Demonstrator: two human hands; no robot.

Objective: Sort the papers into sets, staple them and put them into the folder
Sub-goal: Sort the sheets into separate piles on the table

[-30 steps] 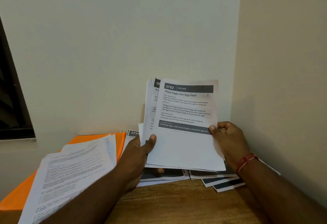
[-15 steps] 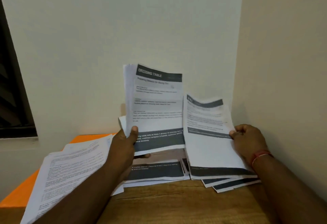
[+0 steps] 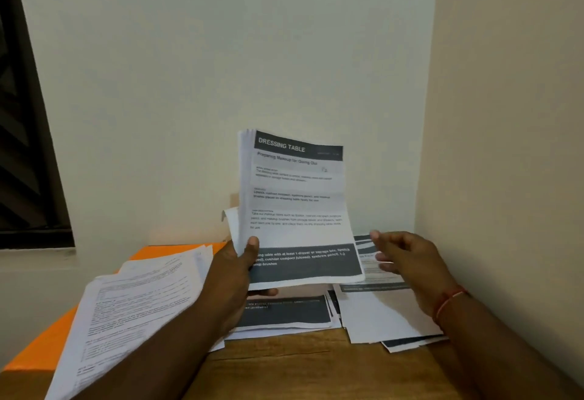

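Right hand point(image 3: 407, 260) now empty; one stack point(image 3: 297, 203)

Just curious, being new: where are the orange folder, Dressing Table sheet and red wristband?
orange folder point(image 3: 52, 341), head view, bare cover at the left.
Dressing Table sheet point(image 3: 297, 203), head view, middle of the page.
red wristband point(image 3: 448, 301), head view, thread's middle.

The egg-rack sheet point(image 3: 387, 312) both hands held a second ago has been drawn off by the right hand point(image 3: 407, 260) and now lies on the right-hand pile point(image 3: 407, 344). That hand has let go, fingers loose just above it. The left hand point(image 3: 234, 276) alone holds the stack point(image 3: 297, 203), the Dressing Table page now on top.
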